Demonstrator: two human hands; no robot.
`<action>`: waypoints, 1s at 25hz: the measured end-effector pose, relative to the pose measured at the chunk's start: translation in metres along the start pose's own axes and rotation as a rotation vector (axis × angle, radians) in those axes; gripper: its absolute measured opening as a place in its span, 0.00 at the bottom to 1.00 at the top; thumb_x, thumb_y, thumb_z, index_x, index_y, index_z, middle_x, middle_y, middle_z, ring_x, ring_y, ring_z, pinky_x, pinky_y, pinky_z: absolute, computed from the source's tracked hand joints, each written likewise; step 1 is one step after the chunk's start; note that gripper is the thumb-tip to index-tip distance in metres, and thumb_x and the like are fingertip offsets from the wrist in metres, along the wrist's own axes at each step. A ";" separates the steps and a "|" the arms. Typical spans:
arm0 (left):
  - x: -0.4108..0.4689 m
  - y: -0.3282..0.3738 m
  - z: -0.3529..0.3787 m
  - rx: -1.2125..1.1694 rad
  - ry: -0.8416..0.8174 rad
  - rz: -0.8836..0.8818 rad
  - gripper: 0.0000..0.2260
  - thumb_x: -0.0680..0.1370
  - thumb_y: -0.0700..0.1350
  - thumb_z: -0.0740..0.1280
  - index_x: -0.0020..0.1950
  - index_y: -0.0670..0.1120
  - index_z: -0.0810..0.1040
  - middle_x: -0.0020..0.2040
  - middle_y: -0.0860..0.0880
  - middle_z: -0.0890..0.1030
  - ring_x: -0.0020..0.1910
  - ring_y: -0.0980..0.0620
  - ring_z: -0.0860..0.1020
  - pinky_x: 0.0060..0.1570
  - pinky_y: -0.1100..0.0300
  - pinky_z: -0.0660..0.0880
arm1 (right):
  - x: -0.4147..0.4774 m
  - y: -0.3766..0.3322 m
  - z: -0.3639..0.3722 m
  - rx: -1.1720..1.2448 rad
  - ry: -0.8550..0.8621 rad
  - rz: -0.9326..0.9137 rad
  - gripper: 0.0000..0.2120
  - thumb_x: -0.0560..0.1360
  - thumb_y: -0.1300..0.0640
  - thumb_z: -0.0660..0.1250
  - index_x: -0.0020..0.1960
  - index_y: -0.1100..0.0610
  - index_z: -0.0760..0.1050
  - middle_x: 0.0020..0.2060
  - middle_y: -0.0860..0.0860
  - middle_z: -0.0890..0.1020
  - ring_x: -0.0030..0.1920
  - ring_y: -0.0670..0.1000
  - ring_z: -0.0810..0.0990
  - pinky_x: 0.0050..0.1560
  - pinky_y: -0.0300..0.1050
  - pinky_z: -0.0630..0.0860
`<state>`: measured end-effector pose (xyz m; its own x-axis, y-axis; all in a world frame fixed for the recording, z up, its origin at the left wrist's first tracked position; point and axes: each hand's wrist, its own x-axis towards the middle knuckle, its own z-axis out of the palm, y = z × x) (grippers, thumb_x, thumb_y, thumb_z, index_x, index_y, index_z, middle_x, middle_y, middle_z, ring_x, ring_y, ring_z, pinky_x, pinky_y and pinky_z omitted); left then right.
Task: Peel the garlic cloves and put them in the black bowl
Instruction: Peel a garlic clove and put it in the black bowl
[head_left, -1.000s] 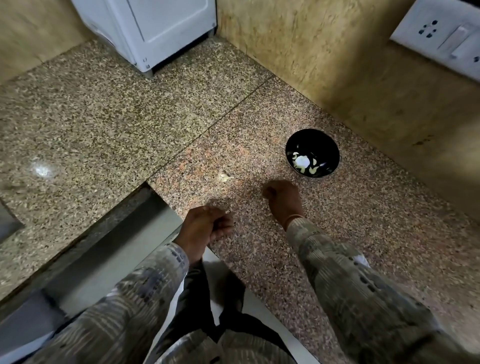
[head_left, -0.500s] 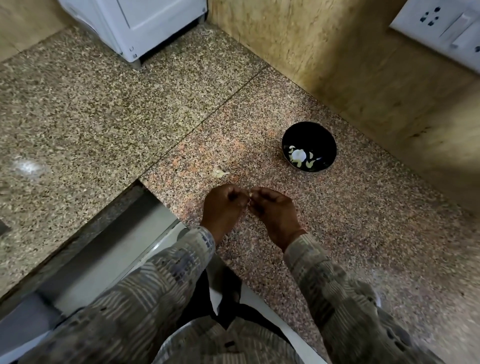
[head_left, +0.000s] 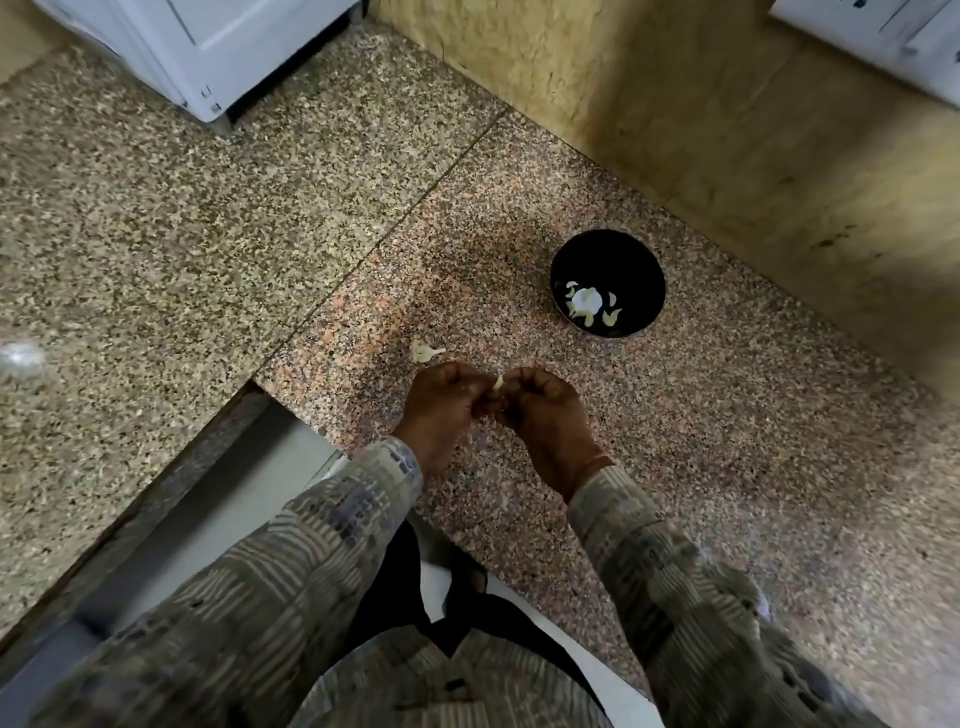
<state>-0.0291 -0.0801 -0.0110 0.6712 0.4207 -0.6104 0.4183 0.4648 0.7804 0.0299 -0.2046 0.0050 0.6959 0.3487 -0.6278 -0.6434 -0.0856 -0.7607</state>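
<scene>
1. Seen from above, a person in patterned sleeves stands at a speckled granite counter (head_left: 727, 441), with both hands brought together low over its near part.
2. The left hand (head_left: 447, 410) and right hand (head_left: 545, 421) meet fingertip to fingertip with their fingers curled. Between them they pinch one small garlic clove (head_left: 498, 383), and only its pale tip shows.
3. This two-handed pinch suits peeling, probably with one hand steadying the clove while the other picks at its skin. The fingers hide which hand does which.
4. The hands work over bare stone, not over the bowl. This is likely so that loose skin falls on the counter and stays out of the peeled garlic.
5. A scrap of papery skin (head_left: 426, 352) lies on the counter just beyond the left hand, well apart from the bowl. It looks like waste set aside.
6. The black bowl (head_left: 639, 254) sits upright beyond the hands and to their right, near the tan wall (head_left: 675, 104). At its bottom lie several pale pieces (head_left: 587, 301), apparently peeled garlic.
7. The bowl is apart from the hands but close. It seems placed so the right hand can drop a finished clove in with a short reach.
8. A white appliance (head_left: 218, 47) stands at the far left, and a white switch plate (head_left: 883, 31) is on the wall at the upper right.
</scene>
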 end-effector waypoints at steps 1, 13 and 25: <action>0.004 0.002 -0.001 -0.104 -0.025 -0.068 0.07 0.79 0.34 0.69 0.41 0.40 0.80 0.37 0.44 0.83 0.39 0.48 0.83 0.43 0.55 0.82 | 0.002 -0.001 0.000 0.050 0.002 0.025 0.07 0.82 0.68 0.62 0.52 0.61 0.78 0.41 0.56 0.81 0.40 0.51 0.79 0.42 0.45 0.79; 0.047 0.017 0.028 0.177 0.138 -0.098 0.04 0.76 0.34 0.74 0.42 0.40 0.86 0.37 0.43 0.87 0.40 0.42 0.87 0.45 0.48 0.85 | 0.014 0.020 -0.003 0.334 0.154 0.182 0.11 0.82 0.71 0.57 0.52 0.63 0.78 0.44 0.58 0.81 0.41 0.52 0.80 0.42 0.44 0.80; -0.017 0.005 -0.008 -0.374 0.155 -0.137 0.07 0.80 0.30 0.65 0.45 0.37 0.80 0.44 0.39 0.86 0.46 0.44 0.87 0.54 0.50 0.83 | -0.021 0.007 0.004 0.277 0.020 0.184 0.08 0.83 0.69 0.59 0.51 0.61 0.75 0.38 0.54 0.77 0.37 0.49 0.76 0.43 0.44 0.79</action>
<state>-0.0434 -0.0785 0.0024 0.5129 0.4346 -0.7403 0.2272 0.7630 0.6052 0.0098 -0.2091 0.0134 0.5639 0.3326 -0.7559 -0.8195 0.1125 -0.5619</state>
